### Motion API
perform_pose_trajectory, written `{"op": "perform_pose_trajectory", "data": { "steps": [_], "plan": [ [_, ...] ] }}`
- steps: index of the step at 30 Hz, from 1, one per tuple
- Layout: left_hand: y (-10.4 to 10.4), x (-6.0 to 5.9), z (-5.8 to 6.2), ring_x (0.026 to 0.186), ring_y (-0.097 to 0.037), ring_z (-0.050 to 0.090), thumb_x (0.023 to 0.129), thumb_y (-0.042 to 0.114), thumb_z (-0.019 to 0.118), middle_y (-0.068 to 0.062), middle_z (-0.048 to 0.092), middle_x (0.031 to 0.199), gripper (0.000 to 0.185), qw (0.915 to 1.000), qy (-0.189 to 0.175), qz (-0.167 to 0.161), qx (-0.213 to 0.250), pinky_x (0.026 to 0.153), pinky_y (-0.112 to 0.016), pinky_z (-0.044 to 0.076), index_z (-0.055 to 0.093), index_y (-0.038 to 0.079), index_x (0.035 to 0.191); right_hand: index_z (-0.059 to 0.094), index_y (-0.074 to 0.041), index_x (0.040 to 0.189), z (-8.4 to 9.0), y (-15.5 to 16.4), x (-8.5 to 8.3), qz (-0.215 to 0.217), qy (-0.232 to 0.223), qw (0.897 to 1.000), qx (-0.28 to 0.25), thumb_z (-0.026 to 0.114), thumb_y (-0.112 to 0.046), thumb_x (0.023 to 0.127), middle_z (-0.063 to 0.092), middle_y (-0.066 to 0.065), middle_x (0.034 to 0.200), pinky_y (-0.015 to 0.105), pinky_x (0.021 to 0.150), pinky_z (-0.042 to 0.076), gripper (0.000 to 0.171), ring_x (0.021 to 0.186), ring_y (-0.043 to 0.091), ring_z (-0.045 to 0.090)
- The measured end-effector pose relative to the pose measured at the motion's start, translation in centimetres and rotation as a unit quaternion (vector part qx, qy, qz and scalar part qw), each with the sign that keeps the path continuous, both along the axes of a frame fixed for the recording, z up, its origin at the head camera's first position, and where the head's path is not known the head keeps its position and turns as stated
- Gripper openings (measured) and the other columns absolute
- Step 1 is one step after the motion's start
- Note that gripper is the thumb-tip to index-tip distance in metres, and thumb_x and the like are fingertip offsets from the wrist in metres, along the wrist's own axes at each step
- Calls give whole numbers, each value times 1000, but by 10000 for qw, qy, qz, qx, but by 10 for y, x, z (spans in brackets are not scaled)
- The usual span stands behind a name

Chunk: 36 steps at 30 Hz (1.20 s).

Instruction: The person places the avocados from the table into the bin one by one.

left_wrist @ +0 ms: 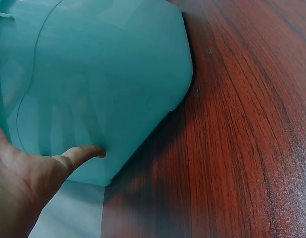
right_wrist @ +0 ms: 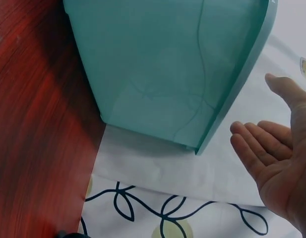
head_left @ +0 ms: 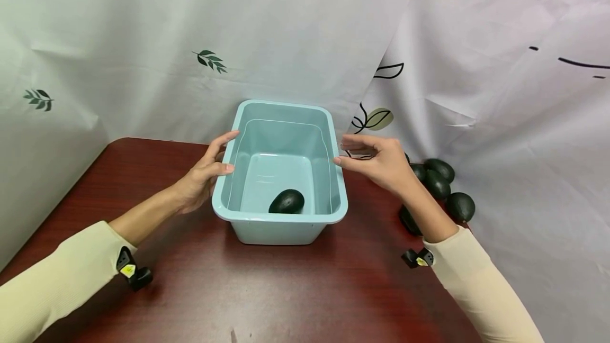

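Steadying the tub (head_left: 280,231) is seemingly in hand. One avocado (head_left: 287,201) is contained at 6 o'clock; others (head_left: 437,184) are heaped past 3. At 9, the left hand (head_left: 201,178) is spread, seemingly touching the tub; at 3, the right hand (head_left: 381,162) is held empty, just apart. For shifting, a grip by both would be needed.

A pale-blue rectangular basin (head_left: 281,229) stands upright by the far edge of the tabletop (head_left: 286,290). One dark-green avocado (head_left: 287,201) lies inside, apparently against the near wall; more avocados (head_left: 437,184) cluster at the tabletop's right edge.
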<state>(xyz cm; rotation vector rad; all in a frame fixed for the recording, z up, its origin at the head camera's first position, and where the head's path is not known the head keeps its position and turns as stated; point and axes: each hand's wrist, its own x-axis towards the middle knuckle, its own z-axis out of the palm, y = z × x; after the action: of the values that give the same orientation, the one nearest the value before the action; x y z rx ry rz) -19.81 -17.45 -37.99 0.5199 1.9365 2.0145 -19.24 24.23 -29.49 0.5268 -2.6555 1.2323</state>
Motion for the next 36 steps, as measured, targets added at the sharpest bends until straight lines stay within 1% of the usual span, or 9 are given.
{"op": "perform_pose_trajectory", "data": {
  "steps": [2, 4, 7, 9, 11, 21, 28, 34, 36],
  "plan": [
    [0, 0, 0, 135, -33, 58, 104, 21, 51, -8, 29, 163, 82, 10000, -5, 12, -7, 96, -41, 65, 20, 46, 176, 83, -19, 135, 0, 3, 0, -42, -40, 10000, -35, 97, -36, 89, 85, 3, 131, 41, 100, 67, 50, 116, 24, 84],
    [0, 0, 0, 135, -33, 58, 104, 21, 51, -7, 30, 162, 82, 10000, -9, 17, -9, 97, -41, 65, 20, 46, 176, 84, -20, 135, 1, 6, 1, -85, -72, 9999, -67, 97, -35, 90, 84, 4, 131, 41, 101, 66, 49, 118, 25, 84],
    [0, 0, 0, 136, -33, 57, 104, 22, 51, -7, 30, 162, 82, 10000, -12, 22, -15, 97, -41, 65, 19, 46, 176, 84, -21, 134, 2, 11, 3, -188, -121, 9997, -121, 97, -36, 90, 85, 4, 129, 32, 99, 66, 48, 117, 20, 84],
    [0, 0, 0, 136, -33, 57, 104, 22, 51, -8, 29, 164, 83, 10000, -14, 24, -16, 97, -42, 65, 19, 45, 176, 84, -21, 134, 4, 14, 5, -238, -103, 9996, -129, 96, -37, 91, 85, 4, 128, 22, 95, 64, 48, 115, 12, 83],
    [0, 0, 0, 135, -31, 57, 104, 22, 51, -9, 27, 166, 83, 10000, -15, 31, -25, 98, -43, 64, 19, 46, 176, 83, -18, 135, 5, 18, 6, -253, -79, 9995, -147, 95, -37, 92, 86, 5, 128, 18, 93, 62, 49, 113, 6, 83],
    [0, 1, 1, 131, -22, 61, 104, 22, 52, -16, 23, 169, 83, 10000, -32, 21, 33, 98, -42, 65, 19, 45, 177, 82, -16, 137, 3, 30, 9, -360, -24, 9993, -116, 94, -36, 94, 85, 7, 129, 15, 92, 61, 49, 107, -5, 79],
    [1, 1, 1, 132, -24, 59, 104, 22, 52, -8, 28, 165, 83, 10000, 2, 30, -21, 98, -41, 65, 19, 44, 177, 81, -11, 137, -8, 39, 11, -448, -84, 9989, -131, 93, -31, 95, 84, 14, 129, 14, 87, 62, 48, 101, -5, 80],
    [1, 1, 1, 133, -26, 59, 104, 22, 52, -17, 23, 170, 83, 10000, -1, 31, 13, 97, -41, 64, 19, 44, 177, 81, -11, 139, -13, 46, 13, -600, -17, 9981, 110, 91, -33, 97, 84, 13, 130, 11, 87, 60, 49, 99, -12, 77],
    [0, 1, 0, 133, -25, 59, 104, 22, 52, -17, 24, 169, 83, 10000, 1, 34, 10, 97, -41, 64, 19, 44, 177, 81, -12, 139, -14, 48, 14, -659, -29, 9977, 182, 91, -35, 97, 85, 11, 129, 9, 88, 58, 49, 99, -13, 76]
  ]
}}
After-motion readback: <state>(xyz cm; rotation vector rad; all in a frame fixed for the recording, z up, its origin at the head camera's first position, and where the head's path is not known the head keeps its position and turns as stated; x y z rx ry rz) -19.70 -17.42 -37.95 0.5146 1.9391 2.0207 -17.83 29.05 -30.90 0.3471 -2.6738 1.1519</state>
